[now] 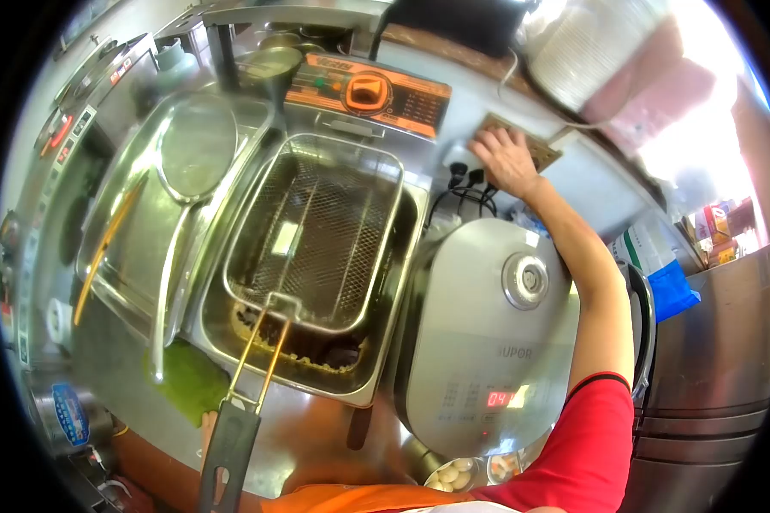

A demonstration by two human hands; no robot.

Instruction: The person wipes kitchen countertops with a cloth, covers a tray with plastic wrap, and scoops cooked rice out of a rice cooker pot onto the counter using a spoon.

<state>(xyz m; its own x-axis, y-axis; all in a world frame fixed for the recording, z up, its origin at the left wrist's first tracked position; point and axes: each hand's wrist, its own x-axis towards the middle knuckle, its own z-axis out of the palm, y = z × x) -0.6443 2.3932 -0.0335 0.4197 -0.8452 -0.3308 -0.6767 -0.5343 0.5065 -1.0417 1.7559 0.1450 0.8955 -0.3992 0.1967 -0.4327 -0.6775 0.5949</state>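
My right hand reaches to the wall, fingers spread and slightly bent over a white socket; whether the fingertips press on it is hard to see. Black plugs with cables hang just below. Low on the left, only a few fingers of my left hand show at the edge of a green sheet-like thing, partly behind the black handle of the fryer basket. That wire basket rests over the deep fryer, which holds dark oil with crumbs. An orange dial sits on the fryer's panel.
A grey rice cooker with a lit red display stands under my right arm. Left of the fryer, a metal tray carries a round strainer and wooden chopsticks. A bowl of eggs is at the bottom.
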